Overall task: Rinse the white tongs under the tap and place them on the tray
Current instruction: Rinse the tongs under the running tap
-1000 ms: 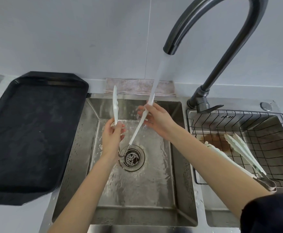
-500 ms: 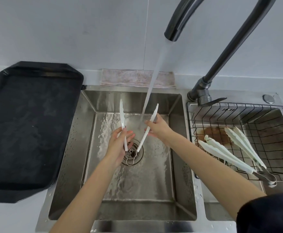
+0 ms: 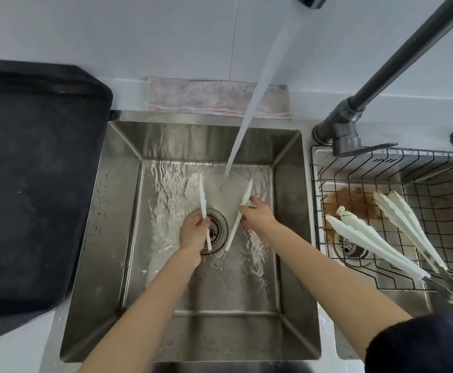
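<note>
The left hand is curled closed around one arm of the white tongs, fingers wrapped on its lower half. The right hand pinches the other arm between thumb and fingers, the rest of the hand loosely spread. The tongs are splayed wide into a V, tips pointing away from the person, the wire hinge end low over the drain of the steel sink. The stream of water from the dark tap falls between the two arms and strikes the sink floor. The black tray lies left of the sink. Two more white tongs rest in the wire basket on the right. A pinkish cloth lies behind the sink. No writing is legible.
</note>
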`<state>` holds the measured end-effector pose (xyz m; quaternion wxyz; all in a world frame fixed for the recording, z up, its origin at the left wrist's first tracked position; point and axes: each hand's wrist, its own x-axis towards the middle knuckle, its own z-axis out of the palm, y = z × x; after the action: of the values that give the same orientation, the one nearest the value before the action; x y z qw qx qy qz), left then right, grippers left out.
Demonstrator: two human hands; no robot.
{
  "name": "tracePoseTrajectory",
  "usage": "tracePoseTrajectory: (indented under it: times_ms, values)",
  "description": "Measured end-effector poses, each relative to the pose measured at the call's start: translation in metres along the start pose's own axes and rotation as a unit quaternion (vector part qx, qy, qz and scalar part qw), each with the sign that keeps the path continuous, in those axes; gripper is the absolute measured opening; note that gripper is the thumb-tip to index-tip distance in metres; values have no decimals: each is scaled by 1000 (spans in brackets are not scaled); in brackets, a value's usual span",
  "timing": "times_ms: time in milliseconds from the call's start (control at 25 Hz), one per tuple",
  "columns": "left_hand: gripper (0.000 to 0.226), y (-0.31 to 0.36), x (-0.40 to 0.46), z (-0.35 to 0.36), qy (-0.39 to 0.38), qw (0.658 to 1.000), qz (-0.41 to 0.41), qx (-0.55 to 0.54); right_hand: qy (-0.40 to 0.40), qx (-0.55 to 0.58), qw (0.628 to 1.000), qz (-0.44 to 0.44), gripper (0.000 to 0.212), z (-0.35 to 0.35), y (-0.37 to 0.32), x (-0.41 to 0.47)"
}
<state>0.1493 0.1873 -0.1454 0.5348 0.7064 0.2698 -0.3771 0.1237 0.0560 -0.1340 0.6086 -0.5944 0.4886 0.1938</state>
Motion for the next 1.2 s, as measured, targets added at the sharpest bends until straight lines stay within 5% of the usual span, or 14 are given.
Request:
tracePoseTrajectory:
  times_ms: [480,680,880,1000,1200]
  values:
    - [35,-9,5,2,-43,996,-35,62,-60,85,993,51,46,0,2,-11]
    - [28,-6,-3,-1,-62,994,-28,90,-54,40,997,45,48,-4,-3,-28]
    - [28,4,-17,-8,-81,983,24,164,-31,-138,990,-14,53,-9,-8,-40]
    - [54,15,-34,-15,-88,944,108,300,-22,-241,968,-72,62,-13,-12,-58]
    - [58,40,-74,-16,-98,866,218,439,12,-366,915,-169,60,-34,-21,-98]
